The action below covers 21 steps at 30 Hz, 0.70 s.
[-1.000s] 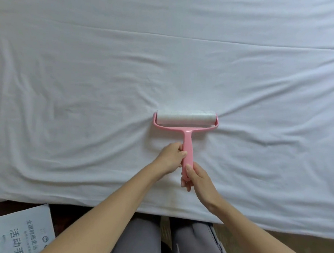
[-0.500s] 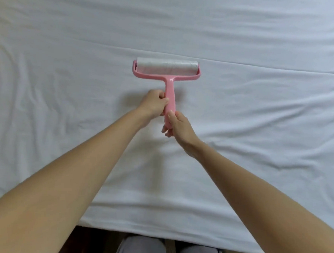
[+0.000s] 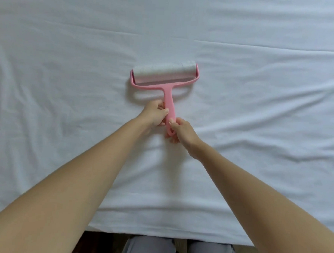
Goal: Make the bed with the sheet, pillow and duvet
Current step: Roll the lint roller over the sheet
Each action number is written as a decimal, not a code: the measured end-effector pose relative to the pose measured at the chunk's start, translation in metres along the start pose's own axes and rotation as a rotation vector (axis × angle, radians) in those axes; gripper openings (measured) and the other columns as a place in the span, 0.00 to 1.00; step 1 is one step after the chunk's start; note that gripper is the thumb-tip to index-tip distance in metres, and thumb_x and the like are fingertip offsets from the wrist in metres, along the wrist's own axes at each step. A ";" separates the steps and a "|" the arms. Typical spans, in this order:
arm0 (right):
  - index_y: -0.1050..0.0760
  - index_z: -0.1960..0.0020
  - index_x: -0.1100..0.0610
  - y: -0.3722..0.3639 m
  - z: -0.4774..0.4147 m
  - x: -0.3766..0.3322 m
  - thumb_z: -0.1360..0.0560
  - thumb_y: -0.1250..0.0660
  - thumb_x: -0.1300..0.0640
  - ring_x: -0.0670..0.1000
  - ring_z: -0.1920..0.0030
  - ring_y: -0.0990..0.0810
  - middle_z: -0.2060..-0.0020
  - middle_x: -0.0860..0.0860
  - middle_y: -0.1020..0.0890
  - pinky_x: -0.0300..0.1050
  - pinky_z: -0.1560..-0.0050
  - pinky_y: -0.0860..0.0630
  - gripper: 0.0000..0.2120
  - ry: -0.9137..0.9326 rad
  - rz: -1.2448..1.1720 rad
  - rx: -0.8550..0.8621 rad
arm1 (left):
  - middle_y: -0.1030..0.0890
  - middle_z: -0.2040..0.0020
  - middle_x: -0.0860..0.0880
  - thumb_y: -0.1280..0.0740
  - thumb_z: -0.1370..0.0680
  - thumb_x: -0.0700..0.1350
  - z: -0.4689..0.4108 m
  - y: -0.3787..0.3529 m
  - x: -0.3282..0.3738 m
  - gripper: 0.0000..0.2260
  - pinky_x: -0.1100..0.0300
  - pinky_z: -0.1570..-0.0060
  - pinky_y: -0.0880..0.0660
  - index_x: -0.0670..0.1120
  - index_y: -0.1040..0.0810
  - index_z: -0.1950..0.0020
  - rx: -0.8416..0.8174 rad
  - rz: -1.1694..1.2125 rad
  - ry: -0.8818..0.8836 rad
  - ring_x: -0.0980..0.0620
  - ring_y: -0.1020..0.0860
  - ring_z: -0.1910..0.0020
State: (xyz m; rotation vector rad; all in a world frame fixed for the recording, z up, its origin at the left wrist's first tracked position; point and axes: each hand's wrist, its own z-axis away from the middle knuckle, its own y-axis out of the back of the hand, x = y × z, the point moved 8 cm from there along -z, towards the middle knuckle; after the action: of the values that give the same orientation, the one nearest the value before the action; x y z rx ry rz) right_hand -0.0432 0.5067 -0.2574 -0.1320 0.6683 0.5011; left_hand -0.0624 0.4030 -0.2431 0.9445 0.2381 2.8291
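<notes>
- Covering almost the whole frame: white sheet [image 3: 261, 97], spread over the bed. Its near edge runs along the bottom of the frame. Soft creases at left and right; one long straight crease across the upper part.
- Pink lint roller [image 3: 167, 93] at frame centre, over the sheet. The white roll is at the top, tilted slightly up to the right, and the handle points down toward the person. Cannot tell whether the roll touches the sheet or sits just above it.
- Left hand [image 3: 155, 114] grips the handle at mid-length, fingers curled round it.
- Right hand [image 3: 183, 133] grips the handle's lower end, fingers wrapped under, thumb on top. The two hands sit just beside each other.
- Bare forearms reach in from both lower corners.
- Bottom centre: grey trousers [image 3: 148, 250] near the bed edge, with dark floor [image 3: 104, 243] to their left.
</notes>
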 end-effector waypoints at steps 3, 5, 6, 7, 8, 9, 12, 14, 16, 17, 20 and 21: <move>0.31 0.58 0.56 -0.001 0.020 0.020 0.18 0.46 0.54 0.47 0.71 0.28 0.62 0.56 0.24 0.35 0.72 0.33 0.12 -0.015 0.052 -0.028 | 0.25 0.55 0.44 0.44 0.19 0.36 0.018 -0.015 -0.018 0.07 0.67 0.64 0.26 0.40 0.28 0.43 -0.050 -0.027 0.015 0.55 0.26 0.65; 0.30 0.56 0.57 -0.003 0.035 0.043 0.18 0.47 0.53 0.48 0.69 0.28 0.61 0.56 0.24 0.34 0.72 0.33 0.12 -0.029 0.074 -0.037 | 0.26 0.51 0.41 0.44 0.19 0.36 0.030 -0.029 -0.035 0.07 0.64 0.62 0.25 0.39 0.28 0.43 -0.069 -0.067 0.035 0.51 0.24 0.61; 0.30 0.55 0.58 -0.005 0.042 0.055 0.18 0.47 0.53 0.49 0.68 0.28 0.61 0.56 0.24 0.34 0.71 0.33 0.12 -0.030 0.087 -0.041 | 0.25 0.50 0.39 0.44 0.19 0.36 0.037 -0.036 -0.045 0.08 0.60 0.59 0.23 0.37 0.28 0.43 -0.068 -0.092 0.044 0.47 0.23 0.57; 0.30 0.54 0.58 -0.007 0.050 0.067 0.18 0.48 0.53 0.50 0.67 0.28 0.60 0.56 0.25 0.35 0.70 0.32 0.13 -0.028 0.102 -0.044 | 0.24 0.49 0.37 0.44 0.20 0.36 0.044 -0.044 -0.057 0.09 0.53 0.54 0.22 0.36 0.28 0.43 -0.059 -0.116 0.050 0.43 0.22 0.53; 0.31 0.55 0.57 -0.009 0.058 0.078 0.18 0.48 0.52 0.50 0.66 0.28 0.61 0.55 0.25 0.34 0.70 0.32 0.13 -0.023 0.112 -0.047 | 0.22 0.48 0.36 0.43 0.20 0.36 0.051 -0.051 -0.068 0.07 0.46 0.49 0.23 0.37 0.27 0.46 -0.045 -0.137 0.054 0.41 0.22 0.50; 0.32 0.57 0.56 -0.010 0.067 0.088 0.18 0.48 0.52 0.49 0.66 0.28 0.61 0.54 0.26 0.33 0.70 0.33 0.13 -0.023 0.118 -0.052 | 0.22 0.48 0.35 0.43 0.21 0.37 0.059 -0.059 -0.079 0.06 0.44 0.47 0.24 0.40 0.27 0.49 -0.021 -0.153 0.058 0.39 0.22 0.48; 0.34 0.60 0.51 -0.011 0.096 0.117 0.18 0.49 0.52 0.47 0.67 0.30 0.64 0.49 0.27 0.32 0.70 0.33 0.14 -0.038 0.155 -0.093 | 0.21 0.50 0.37 0.43 0.21 0.38 0.087 -0.080 -0.108 0.04 0.46 0.46 0.24 0.42 0.29 0.53 0.037 -0.195 0.084 0.38 0.22 0.49; 0.34 0.61 0.51 -0.009 0.116 0.140 0.18 0.49 0.52 0.47 0.67 0.30 0.64 0.49 0.27 0.34 0.68 0.33 0.14 -0.057 0.199 -0.120 | 0.21 0.49 0.38 0.43 0.21 0.37 0.109 -0.100 -0.123 0.04 0.44 0.45 0.25 0.42 0.29 0.52 0.013 -0.175 0.101 0.39 0.22 0.48; 0.33 0.59 0.52 -0.009 0.135 0.164 0.18 0.49 0.53 0.46 0.67 0.30 0.64 0.49 0.27 0.35 0.68 0.33 0.13 -0.082 0.220 -0.151 | 0.22 0.48 0.40 0.43 0.20 0.37 0.130 -0.117 -0.137 0.05 0.45 0.44 0.24 0.43 0.29 0.49 -0.024 -0.153 0.123 0.40 0.22 0.46; 0.33 0.58 0.53 -0.009 0.144 0.175 0.18 0.49 0.53 0.46 0.66 0.30 0.64 0.49 0.27 0.35 0.67 0.32 0.12 -0.093 0.226 -0.167 | 0.22 0.47 0.41 0.43 0.20 0.38 0.138 -0.124 -0.145 0.06 0.45 0.44 0.24 0.42 0.28 0.47 -0.041 -0.152 0.131 0.41 0.22 0.46; 0.30 0.53 0.54 -0.010 0.168 0.203 0.18 0.49 0.53 0.46 0.66 0.31 0.65 0.48 0.28 0.38 0.66 0.33 0.11 -0.125 0.190 -0.182 | 0.23 0.46 0.41 0.44 0.19 0.37 0.163 -0.143 -0.162 0.09 0.48 0.43 0.24 0.40 0.28 0.41 -0.067 -0.124 0.149 0.43 0.22 0.47; 0.30 0.51 0.55 -0.010 0.175 0.210 0.18 0.49 0.52 0.47 0.66 0.31 0.66 0.48 0.29 0.38 0.66 0.33 0.12 -0.137 0.176 -0.181 | 0.23 0.46 0.42 0.45 0.19 0.37 0.171 -0.149 -0.167 0.10 0.49 0.44 0.23 0.40 0.28 0.40 -0.071 -0.112 0.154 0.44 0.22 0.48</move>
State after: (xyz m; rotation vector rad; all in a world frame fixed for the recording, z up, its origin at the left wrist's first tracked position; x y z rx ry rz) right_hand 0.2009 0.6309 -0.2518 -0.2084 0.5023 0.7341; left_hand 0.1862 0.5338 -0.2346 0.6785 0.2002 2.7887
